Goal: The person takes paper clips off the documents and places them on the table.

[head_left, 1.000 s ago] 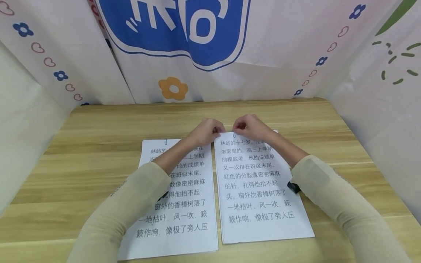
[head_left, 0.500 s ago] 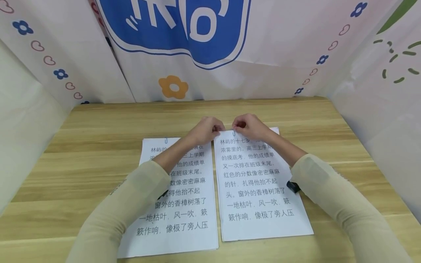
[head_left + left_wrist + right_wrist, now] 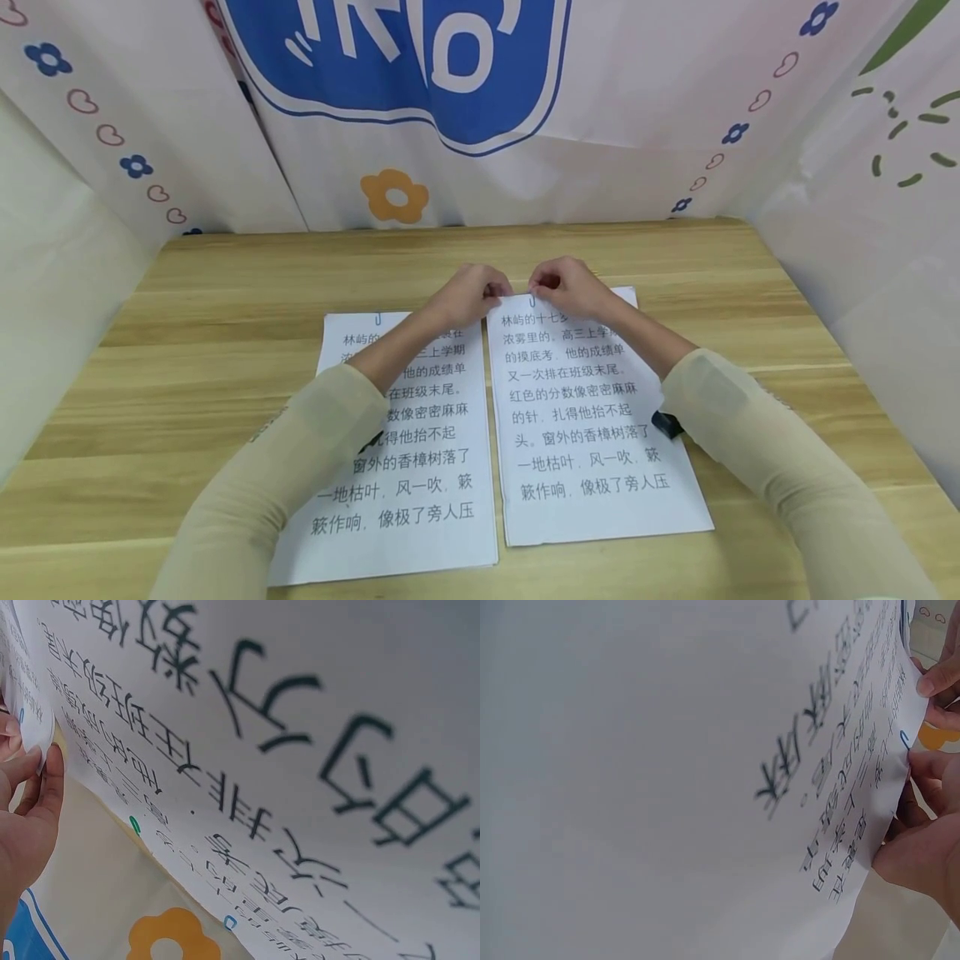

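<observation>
Two clipped stacks of printed paper lie side by side. My left hand (image 3: 474,296) pinches the top left corner of the right stack (image 3: 592,467), thumb on the printed face in the right wrist view. Just beside it, my right hand (image 3: 573,287) has its fingertips at the blue paper clip (image 3: 904,740) on the same top edge and seems to pinch it; the far fingertips are hidden. Under my left forearm is the left stack (image 3: 420,550), with a blue clip (image 3: 378,318) at its top. The left wrist view shows a green clip (image 3: 135,825) on that edge too.
The wooden table (image 3: 247,275) reaches back to a white cloth (image 3: 615,183) with printed flowers and a blue sign. More white cloth hangs at both sides. A small black piece (image 3: 666,425) shows at my right cuff.
Both hands keep their place at the top of the right stack. The head view has tilted slightly, so the papers and table appear a little higher.
</observation>
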`<control>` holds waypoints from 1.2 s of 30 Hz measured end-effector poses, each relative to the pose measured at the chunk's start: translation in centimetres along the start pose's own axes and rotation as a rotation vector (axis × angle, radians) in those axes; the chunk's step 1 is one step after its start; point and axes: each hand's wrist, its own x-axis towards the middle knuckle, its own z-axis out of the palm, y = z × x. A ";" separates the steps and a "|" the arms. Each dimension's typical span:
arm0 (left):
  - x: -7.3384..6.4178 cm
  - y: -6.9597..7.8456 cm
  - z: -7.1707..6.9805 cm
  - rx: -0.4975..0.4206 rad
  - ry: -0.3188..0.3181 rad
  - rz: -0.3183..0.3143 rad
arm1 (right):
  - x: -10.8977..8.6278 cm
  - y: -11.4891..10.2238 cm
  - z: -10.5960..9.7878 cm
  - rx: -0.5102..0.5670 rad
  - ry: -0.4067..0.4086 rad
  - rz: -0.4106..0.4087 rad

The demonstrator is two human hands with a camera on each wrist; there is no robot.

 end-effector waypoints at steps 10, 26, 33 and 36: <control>0.0 0.2 -0.1 -0.005 0.007 -0.004 | 0.0 0.0 0.0 0.036 0.015 0.010; 0.0 0.2 -0.1 -0.022 0.016 -0.007 | -0.2 -0.1 0.0 0.048 0.030 0.040; 0.0 0.0 -0.1 -0.046 0.021 -0.018 | -0.2 -0.2 0.0 0.051 0.034 0.058; 0.0 -0.1 -0.2 -0.051 0.020 -0.024 | -0.2 -0.2 0.0 0.056 0.035 0.062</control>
